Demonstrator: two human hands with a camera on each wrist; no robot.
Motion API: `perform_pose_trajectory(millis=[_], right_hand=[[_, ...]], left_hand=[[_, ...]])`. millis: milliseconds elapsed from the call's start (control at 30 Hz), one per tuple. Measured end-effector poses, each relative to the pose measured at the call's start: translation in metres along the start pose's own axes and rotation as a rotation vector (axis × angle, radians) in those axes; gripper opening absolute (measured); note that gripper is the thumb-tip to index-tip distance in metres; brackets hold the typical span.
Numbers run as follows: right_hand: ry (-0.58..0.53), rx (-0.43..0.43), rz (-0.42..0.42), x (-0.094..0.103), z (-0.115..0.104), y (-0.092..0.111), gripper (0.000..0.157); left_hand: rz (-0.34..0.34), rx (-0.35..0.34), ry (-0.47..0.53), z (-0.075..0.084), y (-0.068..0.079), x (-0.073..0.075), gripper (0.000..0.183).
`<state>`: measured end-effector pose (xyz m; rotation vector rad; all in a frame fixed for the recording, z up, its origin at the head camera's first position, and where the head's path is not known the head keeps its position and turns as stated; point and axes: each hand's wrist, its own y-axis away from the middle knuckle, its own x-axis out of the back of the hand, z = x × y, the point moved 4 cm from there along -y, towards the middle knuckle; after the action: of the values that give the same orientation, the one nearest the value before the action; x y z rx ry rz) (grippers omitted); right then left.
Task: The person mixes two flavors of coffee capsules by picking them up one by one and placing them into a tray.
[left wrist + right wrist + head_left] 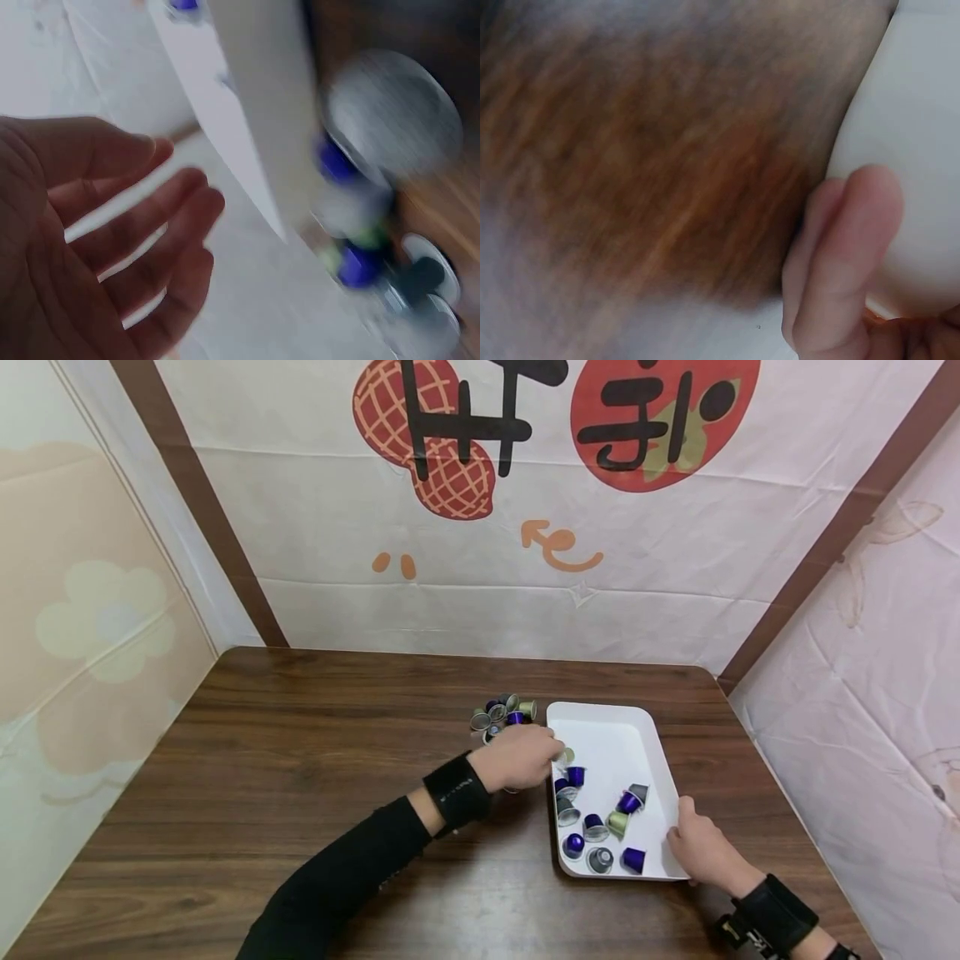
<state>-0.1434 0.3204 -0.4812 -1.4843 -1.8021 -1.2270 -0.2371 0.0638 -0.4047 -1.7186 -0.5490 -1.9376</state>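
My left hand (520,756) hovers over the left rim of a white tray (600,735). In the left wrist view the fingers of the left hand (120,232) are loosely bent, with nothing between them. Just past the fingertips, a pale green coffee capsule (569,755) is partly hidden. Several blue, grey and green coffee capsules (596,828) lie in the tray, mostly toward its near half. My right hand (705,846) grips the tray's right side near the front corner; the right wrist view shows the right hand's fingers (840,262) against the tray wall.
A pile of more coffee capsules (497,713) lies on the wooden table (300,760) left of the tray, partly behind the left hand. A printed cloth (450,610) hangs along the table's far edge.
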Motion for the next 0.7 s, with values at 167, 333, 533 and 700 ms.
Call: perform_pose_trajectory(millis=[167,333,533,700], right_hand=[[0.003,-0.01,0.001,0.0,0.0,0.0,0.029],[0.011,-0.016,0.005,0.002,-0.001,0.0,0.029],[0.007,-0.024,-0.008,0.002,0.0,0.0,0.031],[0.009,-0.02,-0.006,0.001,0.0,-0.001,0.029]], left_hand=[[-0.07,-0.007,0.022,-0.03,0.019,-0.01,0.015],[-0.081,-0.037,0.019,-0.038,0.033,-0.026,0.017],[-0.061,-0.039,-0.002,-0.041,0.038,-0.037,0.011],[-0.06,-0.024,0.022,-0.042,0.04,-0.04,0.014]])
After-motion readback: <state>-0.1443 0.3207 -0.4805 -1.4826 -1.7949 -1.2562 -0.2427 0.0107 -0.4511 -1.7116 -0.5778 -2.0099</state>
